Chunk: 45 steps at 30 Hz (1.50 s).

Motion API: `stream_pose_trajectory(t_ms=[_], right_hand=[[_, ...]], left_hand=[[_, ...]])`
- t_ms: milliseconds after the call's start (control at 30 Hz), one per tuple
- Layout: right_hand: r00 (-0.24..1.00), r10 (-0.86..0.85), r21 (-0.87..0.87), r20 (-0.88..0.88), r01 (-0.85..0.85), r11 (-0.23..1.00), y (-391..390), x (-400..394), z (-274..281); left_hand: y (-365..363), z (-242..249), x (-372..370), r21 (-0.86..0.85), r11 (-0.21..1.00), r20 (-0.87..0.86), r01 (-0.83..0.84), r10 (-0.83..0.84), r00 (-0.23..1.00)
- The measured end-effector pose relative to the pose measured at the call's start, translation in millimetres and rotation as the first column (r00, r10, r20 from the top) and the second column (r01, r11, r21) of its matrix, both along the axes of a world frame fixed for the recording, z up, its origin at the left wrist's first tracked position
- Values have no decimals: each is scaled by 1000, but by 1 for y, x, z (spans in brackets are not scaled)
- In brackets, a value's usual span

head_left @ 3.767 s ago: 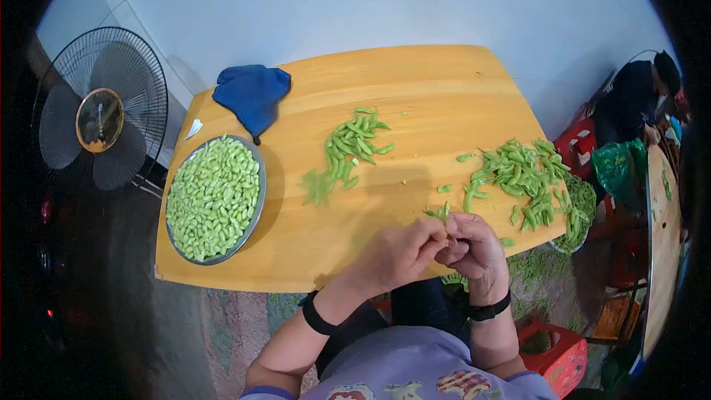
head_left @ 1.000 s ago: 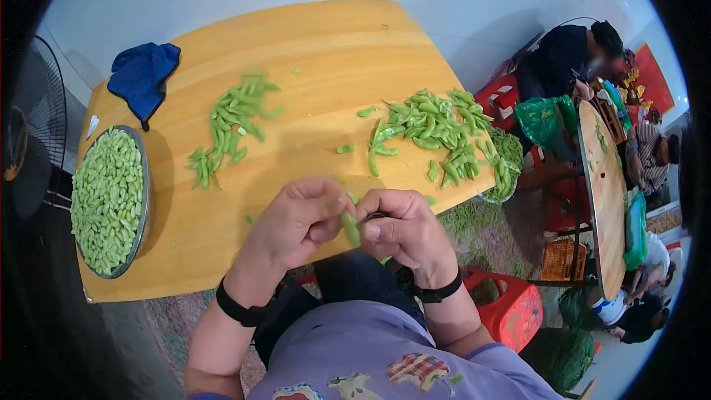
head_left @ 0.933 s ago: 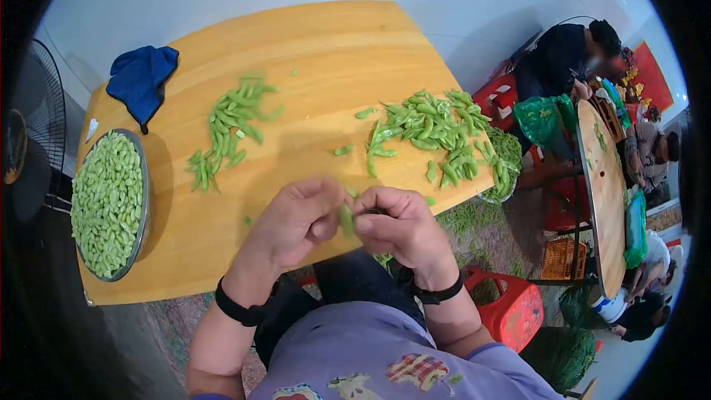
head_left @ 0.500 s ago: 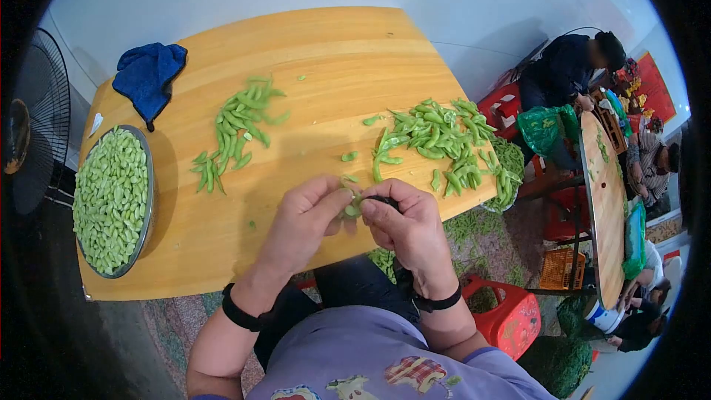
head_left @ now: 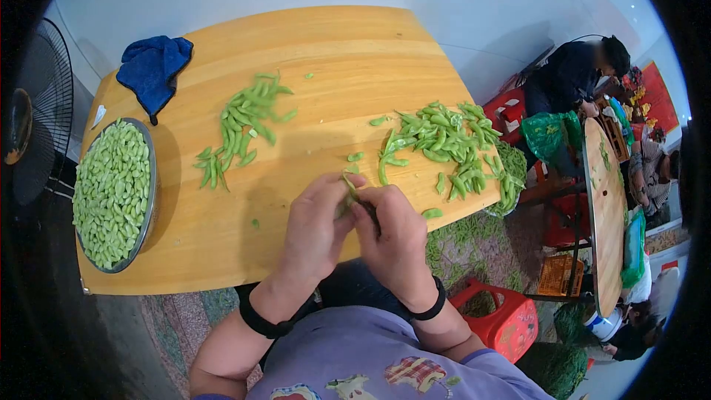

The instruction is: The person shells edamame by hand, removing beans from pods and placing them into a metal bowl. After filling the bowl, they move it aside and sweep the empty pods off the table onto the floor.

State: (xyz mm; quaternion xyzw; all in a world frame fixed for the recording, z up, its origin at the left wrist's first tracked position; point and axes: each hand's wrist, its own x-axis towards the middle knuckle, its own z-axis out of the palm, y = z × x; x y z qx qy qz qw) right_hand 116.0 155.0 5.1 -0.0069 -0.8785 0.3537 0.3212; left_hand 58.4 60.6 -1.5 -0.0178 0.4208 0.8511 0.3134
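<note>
Close together over the table's near edge, my two hands work on a green soybean pod point(head_left: 349, 184). My left hand point(head_left: 317, 218) is closed, pinching the pod between thumb and fingers. My right hand point(head_left: 396, 241) is also closed on it, thumb pressed in from the right, with something dark showing by its thumb. Fingers hide most of the pod. To the right lies a heap of full pods point(head_left: 443, 137); a smaller pile of pods point(head_left: 241, 122) is further left. At the far left stands a round metal bowl point(head_left: 153, 204) heaped with shelled beans point(head_left: 112, 192).
A blue cloth point(head_left: 152, 70) lies at the wooden table's point(head_left: 318, 44) back left, near a fan point(head_left: 37, 111). Below on the right is a red stool point(head_left: 503, 318). Another table point(head_left: 606, 215) with seated people stands further right. Pods litter the floor point(head_left: 466, 248).
My hands have drawn closer together, the right one moving left and down. A pod now shows at the table edge where the right hand was. The view has shifted slightly.
</note>
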Motion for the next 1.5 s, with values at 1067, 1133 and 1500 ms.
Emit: stream_pose_trajectory(t_ms=[1067, 1133, 1500], right_hand=[[896, 441, -980, 57, -34, 195, 41, -6, 15], [886, 462, -984, 43, -43, 174, 45, -4, 18], [873, 474, -977, 119, 18, 213, 52, -6, 24]], left_hand=[[-32, -11, -24, 242, 938, 267, 248, -310, 912], [-35, 3, -29, 114, 975, 134, 192, -206, 969], [-26, 15, -35, -72, 941, -51, 330, -333, 941]])
